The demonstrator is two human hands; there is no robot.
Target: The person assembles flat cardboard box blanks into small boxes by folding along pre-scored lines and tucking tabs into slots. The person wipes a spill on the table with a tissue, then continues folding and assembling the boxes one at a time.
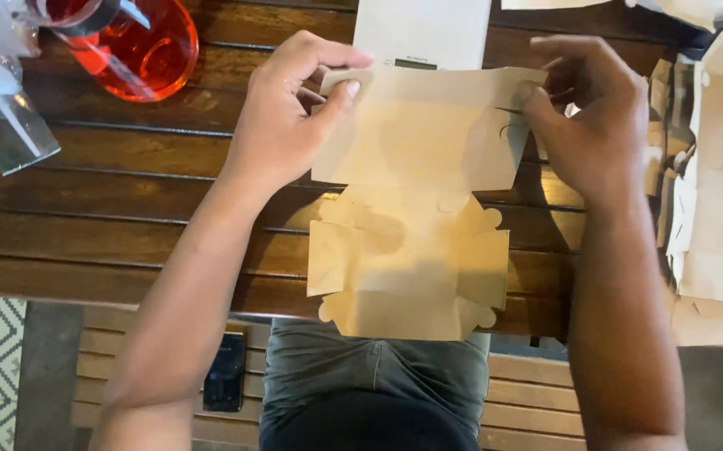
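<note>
Both hands: up on the far flap of a flat kraft carton blank, held over the edge of a dark slatted table
Left hand: pinched narrow on the flap's left corner; thumb on top, fingers curled behind
Right hand: nipping the right edge of the same flap; thumb and fingertips closed tight on the card, near a little slit cut
Blank: unfolded, tan, scalloped tabs at the corners; far half lifted slightly, near half hanging out past the table edge above the lap
Step, by the look of it: early folding; far flap getting creased or bent up, nothing locked together so far
Next move probably needs: even pull from both pinches so the crease runs straight; then side tabs turned in; grip shifted lower to reach them
Off to the right: stack of more tan blanks, just beside the right hand
Far side: white box touching the blank's top edge, or near enough; hard to tell
Top left: red jug and clear plastic wrap, well apart from the work
Down below: dark phone lying on a bench
</note>
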